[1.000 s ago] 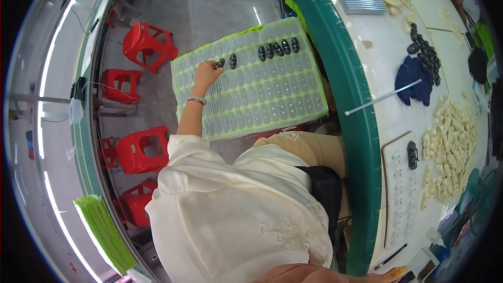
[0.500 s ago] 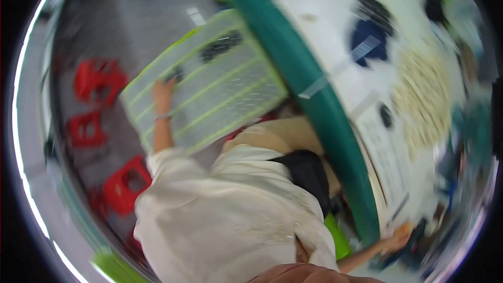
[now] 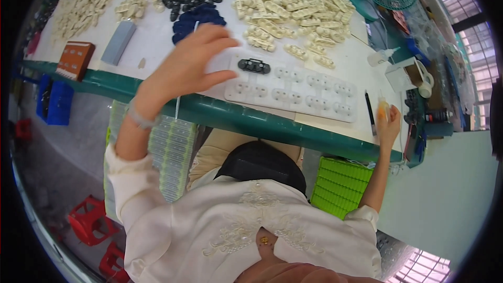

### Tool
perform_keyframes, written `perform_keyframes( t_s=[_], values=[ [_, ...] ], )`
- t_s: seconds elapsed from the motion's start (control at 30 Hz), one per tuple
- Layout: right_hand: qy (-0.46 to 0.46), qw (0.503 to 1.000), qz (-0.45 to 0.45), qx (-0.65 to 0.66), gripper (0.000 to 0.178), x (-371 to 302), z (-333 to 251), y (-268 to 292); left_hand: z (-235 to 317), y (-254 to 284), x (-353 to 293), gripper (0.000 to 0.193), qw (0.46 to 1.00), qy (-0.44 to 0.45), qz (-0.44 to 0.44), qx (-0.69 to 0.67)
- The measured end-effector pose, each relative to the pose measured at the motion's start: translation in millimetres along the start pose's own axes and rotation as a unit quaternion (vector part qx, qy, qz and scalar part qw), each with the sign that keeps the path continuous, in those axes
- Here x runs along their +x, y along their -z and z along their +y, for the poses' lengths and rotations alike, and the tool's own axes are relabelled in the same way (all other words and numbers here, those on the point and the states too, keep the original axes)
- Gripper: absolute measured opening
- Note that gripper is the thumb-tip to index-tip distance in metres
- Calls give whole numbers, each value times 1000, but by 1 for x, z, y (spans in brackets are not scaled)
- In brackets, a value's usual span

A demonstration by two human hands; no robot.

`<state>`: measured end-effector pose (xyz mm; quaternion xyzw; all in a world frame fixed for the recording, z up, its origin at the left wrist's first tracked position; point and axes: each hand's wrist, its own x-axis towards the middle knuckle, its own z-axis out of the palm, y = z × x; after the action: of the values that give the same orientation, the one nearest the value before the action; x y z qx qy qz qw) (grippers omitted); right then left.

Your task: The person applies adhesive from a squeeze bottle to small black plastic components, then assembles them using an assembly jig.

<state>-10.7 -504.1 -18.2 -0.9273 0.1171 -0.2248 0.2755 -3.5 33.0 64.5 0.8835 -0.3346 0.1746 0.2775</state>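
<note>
Over the desk (image 3: 152, 47) in the head view, the left hand (image 3: 193, 63) hangs with fingers spread and thumb apart, nothing visible in its grasp; near it, the black piece (image 3: 254, 66) lies at one corner of the white tray (image 3: 301, 106), whose raised studs (image 3: 288, 75) probably keep pieces from sliding; the right hand (image 3: 389, 124) wraps around an orange-tinted dispenser (image 3: 383, 110), nozzle pointing away, perhaps against drips.

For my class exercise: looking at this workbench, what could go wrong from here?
The left hand might knock the white rod, which lies across the green table edge. It could also nudge the dark part sitting on the white tray. The right hand holds a small orange-tinted bottle beside the black pen; squeezed or tipped, it might drip there.
</note>
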Motion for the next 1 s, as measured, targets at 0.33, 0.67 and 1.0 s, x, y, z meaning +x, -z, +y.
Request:
perform_keyframes(
  t_s=[0.33, 0.67, 1.0],
  values=[
    [54, 998, -16, 12, 51, 12, 73, 0, -26, -48, 25, 21, 990, -59, -124, 28],
    [67, 992, 46, -93, 53, 14, 47, 32, -6, 99, -222, 30, 860, 369, 342, 85],
    [112, 984, 61, -127, 47, 3, -39, 28, 71, -24, -534, 34, 434, 789, 379, 213]
  ],
)
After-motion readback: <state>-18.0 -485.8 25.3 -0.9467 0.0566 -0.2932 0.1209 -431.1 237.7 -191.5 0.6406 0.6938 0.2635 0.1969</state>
